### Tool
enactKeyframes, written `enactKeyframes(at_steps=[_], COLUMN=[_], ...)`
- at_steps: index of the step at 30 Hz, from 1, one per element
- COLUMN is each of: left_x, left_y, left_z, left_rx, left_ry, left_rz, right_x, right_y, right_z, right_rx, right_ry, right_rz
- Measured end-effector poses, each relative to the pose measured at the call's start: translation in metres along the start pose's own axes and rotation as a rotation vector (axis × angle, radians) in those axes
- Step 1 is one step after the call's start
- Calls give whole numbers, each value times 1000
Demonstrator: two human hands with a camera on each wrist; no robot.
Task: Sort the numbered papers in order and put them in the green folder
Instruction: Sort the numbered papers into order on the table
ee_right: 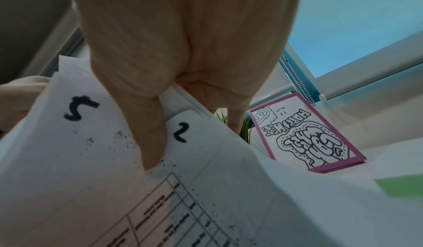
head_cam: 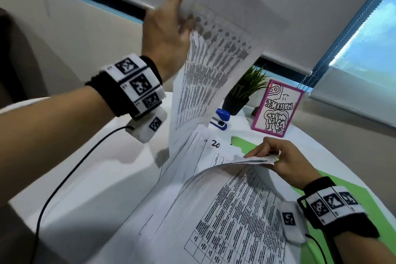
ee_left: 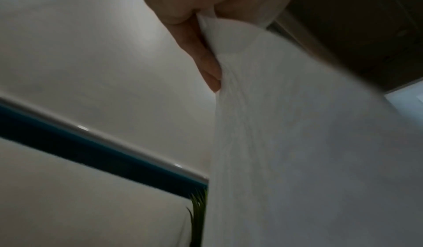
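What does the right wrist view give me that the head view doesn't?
Only the right wrist view shows the handwritten 5 and 2 on the sheets the right hand pinches. Only the head view shows the left hand raising a sheet, the sheet marked 20 and the blue stapler. Both show the pink-framed drawing and green folder.

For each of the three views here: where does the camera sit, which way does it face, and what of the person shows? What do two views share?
Head: looks down on the table; both forearms, left hand lifting a sheet.
Left wrist: looks up along the fingers pinching that sheet.
Right wrist: looks along the right hand holding numbered papers.
Head and right wrist share the pink-framed drawing.
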State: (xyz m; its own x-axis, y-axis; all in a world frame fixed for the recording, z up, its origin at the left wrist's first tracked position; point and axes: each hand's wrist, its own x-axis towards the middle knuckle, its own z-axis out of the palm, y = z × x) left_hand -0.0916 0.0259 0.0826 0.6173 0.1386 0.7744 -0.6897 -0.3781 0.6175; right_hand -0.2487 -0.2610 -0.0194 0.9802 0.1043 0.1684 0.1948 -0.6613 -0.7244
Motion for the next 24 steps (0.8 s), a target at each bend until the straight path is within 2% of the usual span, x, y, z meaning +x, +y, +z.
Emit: enactKeyframes(at_steps=[3, 9, 14, 16, 20, 22, 24], left_x=[-19, 5, 21, 13, -20, -42, -64], left_y=[-3, 14, 16, 10, -8, -17, -30], left_z=[18, 10, 14, 21, 43, 52, 59], left_rx=[-52, -223, -239, -273, -319, -292, -246], left_ry=[-2, 204, 198, 137, -60, -221, -436], left_rz=[-3, 65, 38, 16, -143, -256, -379], right_x=[-7, -17, -19, -19, -17, -15, -13], right_y=[-4, -4, -3, -4, -8, -11, -12], right_z=[-4, -9, -8, -7, -8, -7, -5], right_rx=[21, -23, -32, -37, -32, 4, 33], right_ry=[6, 21, 22, 24, 38, 46, 47], right_rz=[0, -1, 4, 2, -4, -11, -17])
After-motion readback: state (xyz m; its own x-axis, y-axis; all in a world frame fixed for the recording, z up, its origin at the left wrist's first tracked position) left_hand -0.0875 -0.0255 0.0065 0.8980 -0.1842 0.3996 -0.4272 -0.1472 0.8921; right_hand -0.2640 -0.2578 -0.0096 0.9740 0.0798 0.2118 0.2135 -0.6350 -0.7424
